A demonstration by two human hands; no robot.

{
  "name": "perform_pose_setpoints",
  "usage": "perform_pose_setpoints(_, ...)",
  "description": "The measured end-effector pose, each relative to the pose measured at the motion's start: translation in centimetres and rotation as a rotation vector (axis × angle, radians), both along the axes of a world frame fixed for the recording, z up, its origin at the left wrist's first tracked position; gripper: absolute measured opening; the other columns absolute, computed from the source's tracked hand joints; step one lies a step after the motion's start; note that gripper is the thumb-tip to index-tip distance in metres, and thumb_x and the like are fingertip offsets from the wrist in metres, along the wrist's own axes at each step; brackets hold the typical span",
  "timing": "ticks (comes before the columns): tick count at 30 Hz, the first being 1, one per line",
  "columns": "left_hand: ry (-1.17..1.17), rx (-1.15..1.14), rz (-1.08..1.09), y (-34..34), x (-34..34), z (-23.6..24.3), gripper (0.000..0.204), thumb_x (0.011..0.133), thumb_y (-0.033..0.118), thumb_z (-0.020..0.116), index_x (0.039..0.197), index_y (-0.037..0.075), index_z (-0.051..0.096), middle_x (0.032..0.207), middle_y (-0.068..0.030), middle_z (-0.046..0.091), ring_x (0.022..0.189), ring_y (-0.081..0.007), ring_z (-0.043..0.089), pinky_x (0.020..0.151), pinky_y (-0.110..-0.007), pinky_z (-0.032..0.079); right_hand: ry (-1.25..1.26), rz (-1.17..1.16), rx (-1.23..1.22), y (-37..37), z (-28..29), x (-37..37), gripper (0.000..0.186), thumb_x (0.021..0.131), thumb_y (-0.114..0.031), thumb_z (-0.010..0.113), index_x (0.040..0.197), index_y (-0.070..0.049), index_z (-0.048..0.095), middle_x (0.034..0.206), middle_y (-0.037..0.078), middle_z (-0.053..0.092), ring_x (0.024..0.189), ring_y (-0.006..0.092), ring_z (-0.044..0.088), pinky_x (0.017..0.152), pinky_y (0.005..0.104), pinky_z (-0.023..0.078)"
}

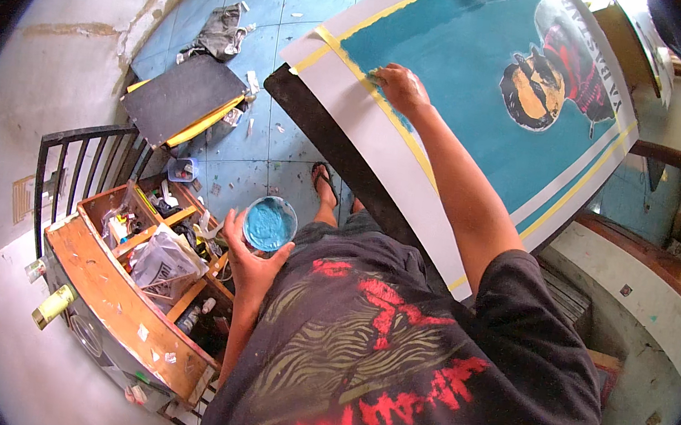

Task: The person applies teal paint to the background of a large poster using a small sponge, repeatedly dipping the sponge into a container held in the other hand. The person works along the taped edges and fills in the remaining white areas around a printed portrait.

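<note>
My left hand (252, 263) is wrapped round a small clear tub, holding it upright beside my hip. Thick light-blue paint (269, 225) fills the tub. My right arm reaches out over a large white sheet on a tilted board, and my right hand (404, 92) is closed with its fingertips down at the sheet's left edge. A small yellowish-green piece (376, 77), sponge-like, shows under those fingertips; its full shape is hidden. Yellow masking tape (414, 147) borders a teal painted area (465, 110). A painted figure (543, 88) in black, tan and red is on the right of the sheet.
At left stands an open wooden cabinet (115, 293) with bags, bottles and clutter in its compartments. Beyond it are a black-topped box (183, 99), a blue container (183, 169) and a crumpled grey cloth (220, 33). Scraps litter the blue tiled floor (238, 166). A black rail (93, 139) lines the wall.
</note>
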State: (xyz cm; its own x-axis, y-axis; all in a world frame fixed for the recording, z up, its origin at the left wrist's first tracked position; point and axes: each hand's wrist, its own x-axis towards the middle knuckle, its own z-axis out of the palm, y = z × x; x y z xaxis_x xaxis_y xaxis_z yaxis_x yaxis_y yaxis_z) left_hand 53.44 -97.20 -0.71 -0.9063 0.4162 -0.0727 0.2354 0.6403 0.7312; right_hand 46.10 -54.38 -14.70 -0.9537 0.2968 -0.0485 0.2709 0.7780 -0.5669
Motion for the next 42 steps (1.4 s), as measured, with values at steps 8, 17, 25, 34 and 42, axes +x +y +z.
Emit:
perform_pose_setpoints(8,0.010,0.036,-0.027,1.0,-0.6,-0.9,0.118,0.067,0.028,0.093,0.151,-0.002,0.016,0.140,-0.0229,0.048,0.130,-0.0371,0.049,0.110,-0.046,0.039,-0.116,0.009,-0.004,-0.5,1.7,12.5,0.020,0.091,-0.012,0.055,0.104,-0.010,0.071,0.106,0.014,0.067,0.101,0.0350,0.065,0.086,0.0458,0.054)
perform_pose_setpoints(17,-0.014,0.064,-0.066,2.2,-1.4,-0.7,0.117,0.068,0.029,0.093,0.151,0.000,0.016,0.141,-0.0227,0.048,0.129,-0.0364,0.050,0.109,-0.045,0.040,-0.271,-0.057,-0.005,-0.2,4.4,17.1,0.019,0.094,-0.016,0.054,0.100,-0.008,0.071,0.103,0.017,0.067,0.098,0.0364,0.065,0.085,0.0468,0.053)
perform_pose_setpoints(25,-0.036,0.086,-0.091,2.3,-1.8,-1.4,0.118,0.068,0.031,0.093,0.151,0.000,0.016,0.141,-0.0228,0.048,0.129,-0.0363,0.051,0.109,-0.046,0.040,-0.129,-0.055,0.024,-0.4,1.9,9.9,0.022,0.094,-0.014,0.052,0.101,-0.009,0.072,0.102,0.017,0.067,0.099,0.0368,0.065,0.085,0.0466,0.053)
perform_pose_setpoints(34,0.164,0.049,-0.220,5.5,-3.3,-2.4,0.121,0.063,0.037,0.095,0.150,0.000,0.020,0.140,-0.0224,0.049,0.129,-0.0378,0.051,0.111,-0.047,0.039,0.020,-0.289,-0.130,-1.5,9.4,17.6,0.014,0.088,-0.008,0.066,0.098,-0.002,0.075,0.099,0.018,0.071,0.089,0.0335,0.070,0.080,0.0395,0.056)
perform_pose_setpoints(42,0.237,0.144,-0.458,11.2,-5.1,-1.0,0.112,0.068,0.041,0.090,0.148,-0.001,0.024,0.145,-0.0297,0.040,0.133,-0.0461,0.045,0.111,-0.049,0.039,0.299,-0.042,-0.393,-11.4,19.8,11.9,0.020,0.083,-0.001,0.073,0.103,-0.003,0.074,0.104,0.015,0.072,0.093,0.0283,0.071,0.081,0.0361,0.056)
